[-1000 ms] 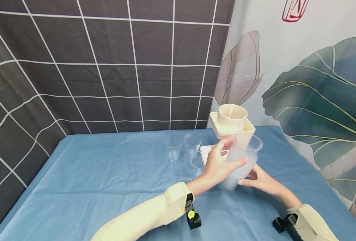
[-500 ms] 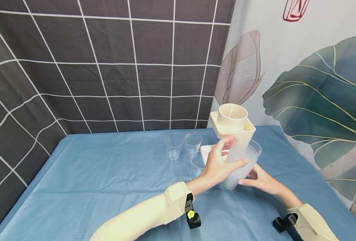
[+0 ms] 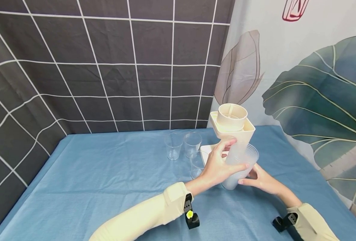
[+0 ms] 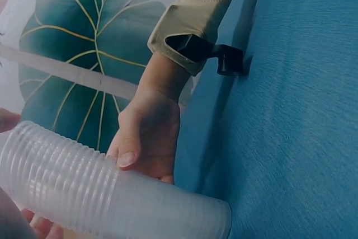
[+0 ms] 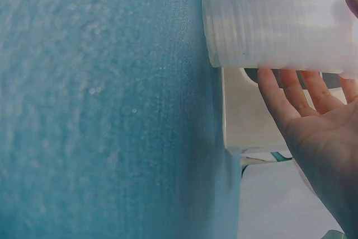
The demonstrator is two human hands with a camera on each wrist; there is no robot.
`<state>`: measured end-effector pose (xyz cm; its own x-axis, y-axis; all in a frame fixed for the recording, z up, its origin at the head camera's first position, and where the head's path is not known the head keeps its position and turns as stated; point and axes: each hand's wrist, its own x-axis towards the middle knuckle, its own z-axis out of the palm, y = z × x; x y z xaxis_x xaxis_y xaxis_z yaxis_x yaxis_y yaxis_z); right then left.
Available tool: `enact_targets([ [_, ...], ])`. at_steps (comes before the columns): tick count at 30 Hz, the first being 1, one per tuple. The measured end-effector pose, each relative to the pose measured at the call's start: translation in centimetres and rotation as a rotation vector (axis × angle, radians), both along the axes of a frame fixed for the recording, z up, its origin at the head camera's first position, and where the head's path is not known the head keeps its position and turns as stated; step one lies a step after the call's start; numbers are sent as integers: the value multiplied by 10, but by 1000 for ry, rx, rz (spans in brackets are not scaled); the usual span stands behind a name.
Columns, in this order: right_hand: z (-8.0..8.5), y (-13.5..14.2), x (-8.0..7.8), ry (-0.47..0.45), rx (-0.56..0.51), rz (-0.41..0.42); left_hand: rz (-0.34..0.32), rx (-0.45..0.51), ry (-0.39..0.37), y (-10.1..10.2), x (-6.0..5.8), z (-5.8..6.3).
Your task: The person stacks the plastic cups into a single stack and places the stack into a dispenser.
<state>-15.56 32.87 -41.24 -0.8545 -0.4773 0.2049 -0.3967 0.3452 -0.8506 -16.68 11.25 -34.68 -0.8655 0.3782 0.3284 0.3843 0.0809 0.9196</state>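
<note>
A tall stack of nested clear plastic cups stands with its base on the blue cloth. My left hand grips its upper part, thumb in front near the rims. Lower down, my right hand holds the stack from the right. In the left wrist view the right thumb lies along the cups' side, and the ribbed rims of the stack show close together. The right wrist view has the right fingers against the stack's wall. Right behind the stack is a cream stand with a round, open-topped tube.
Three separate clear cups stand left of the cream stand: a back-left cup, a back-right cup and a nearer cup, partly hidden by the left hand. A blue cloth covers the table, with a gridded dark curtain behind.
The top cup, raised above the stack one second ago, has sunk down into it, so the rims now sit close together. The left thumb has slid down slightly; the right hand stays put.
</note>
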Motion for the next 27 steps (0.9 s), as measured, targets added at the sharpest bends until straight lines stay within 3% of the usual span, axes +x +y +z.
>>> enact_targets([
  [18,1,0,0,14,3,-2,16,10,14,0,2,-3],
  [27,1,-3,3,-49,13,-44,17,36,0,-2,6,-4],
])
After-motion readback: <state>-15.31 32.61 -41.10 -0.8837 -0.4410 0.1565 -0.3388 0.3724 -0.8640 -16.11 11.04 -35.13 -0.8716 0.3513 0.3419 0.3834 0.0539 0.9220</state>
